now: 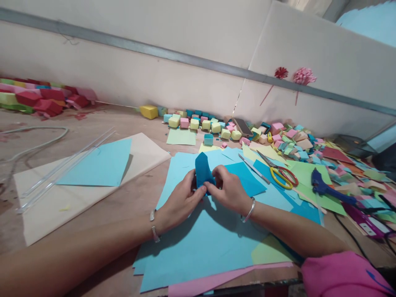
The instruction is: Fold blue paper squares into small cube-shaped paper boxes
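Observation:
A folded piece of dark blue paper (203, 167) stands up between my two hands, above the light blue sheets (185, 231). My left hand (186, 194) grips its lower left side, with the thumb on the front. From the other side my right hand (229, 187) pinches the same piece near its lower right edge. Fingertips behind the paper are partly hidden. Just right of my right hand lies a flat dark blue sheet (247, 177). A paper knife or slim blade (253, 169) and scissors with yellow and red handles (283, 175) rest beyond it.
Several small paper boxes (194, 123) line the wall. A blue glue gun (331, 187) lies at right beside heaped paper pieces (297, 140). At left, clear plastic strips (68, 167) lie over a light blue sheet (105, 165) and a cream board (148, 152). Red boxes (46, 101) are piled behind.

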`<state>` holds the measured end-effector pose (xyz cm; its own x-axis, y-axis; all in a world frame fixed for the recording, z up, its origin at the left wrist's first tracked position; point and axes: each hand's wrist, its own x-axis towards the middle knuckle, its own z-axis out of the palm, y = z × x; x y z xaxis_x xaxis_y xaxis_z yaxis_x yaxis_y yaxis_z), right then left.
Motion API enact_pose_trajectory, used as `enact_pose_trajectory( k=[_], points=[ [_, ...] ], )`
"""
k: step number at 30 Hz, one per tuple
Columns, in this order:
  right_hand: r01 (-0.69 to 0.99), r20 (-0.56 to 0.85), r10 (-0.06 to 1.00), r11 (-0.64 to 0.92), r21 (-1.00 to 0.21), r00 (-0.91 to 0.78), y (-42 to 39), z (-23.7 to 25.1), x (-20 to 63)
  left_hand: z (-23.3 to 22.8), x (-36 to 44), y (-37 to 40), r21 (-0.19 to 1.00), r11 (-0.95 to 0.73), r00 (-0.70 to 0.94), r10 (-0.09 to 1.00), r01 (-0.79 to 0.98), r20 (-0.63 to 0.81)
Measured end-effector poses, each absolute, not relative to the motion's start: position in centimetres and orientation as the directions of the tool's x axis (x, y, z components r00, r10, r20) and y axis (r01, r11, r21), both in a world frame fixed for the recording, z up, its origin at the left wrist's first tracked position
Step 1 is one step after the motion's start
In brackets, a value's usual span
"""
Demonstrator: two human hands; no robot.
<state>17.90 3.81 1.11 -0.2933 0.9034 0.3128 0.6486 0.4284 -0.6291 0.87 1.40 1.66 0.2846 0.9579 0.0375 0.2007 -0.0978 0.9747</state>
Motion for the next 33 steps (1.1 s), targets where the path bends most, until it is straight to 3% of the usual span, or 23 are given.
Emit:
enact_pose_trajectory(
  k=[3,6,11,19,23,27,33],
  points=[
    [0.615,0.559,0.766,0.615,-0.493,-0.318,3.9,0.9,18.2,1.9,0.7,1.5,0.981,-0.088,0.313,0.949,0.175,0.029],
    [0.563,0.631,0.691,0.695,-0.448,-0.351,4.0,0.8,18.3,1.8,0.7,1.5,0.983,-0.099,0.304,0.951,0.156,0.047],
    [0.517,0.566,0.741,0.664,-0.54,-0.362,4.0,1.1,18.2,1.4,0.5,1.6,0.966,-0.142,0.29,0.954,0.215,0.075],
    [0.493,0.54,0.765,0.642,-0.588,-0.352,4.1,0.8,18.3,1.1,0.5,1.6,0.958,-0.168,0.318,0.944,0.233,0.089],
    [0.471,0.425,0.875,0.483,-0.738,-0.232,4.3,0.7,18.0,1.2,0.7,1.3,0.96,-0.165,0.343,0.936,0.227,0.08],
    [0.312,0.268,0.953,0.3,-0.901,-0.142,4.5,0.5,17.7,1.3,0.6,1.2,0.954,-0.187,0.374,0.923,0.236,0.089],
    [0.412,0.287,0.93,0.36,-0.837,-0.231,4.6,0.7,17.9,0.5,0.5,1.4,0.956,-0.198,0.371,0.922,0.215,0.107]
  ],
)
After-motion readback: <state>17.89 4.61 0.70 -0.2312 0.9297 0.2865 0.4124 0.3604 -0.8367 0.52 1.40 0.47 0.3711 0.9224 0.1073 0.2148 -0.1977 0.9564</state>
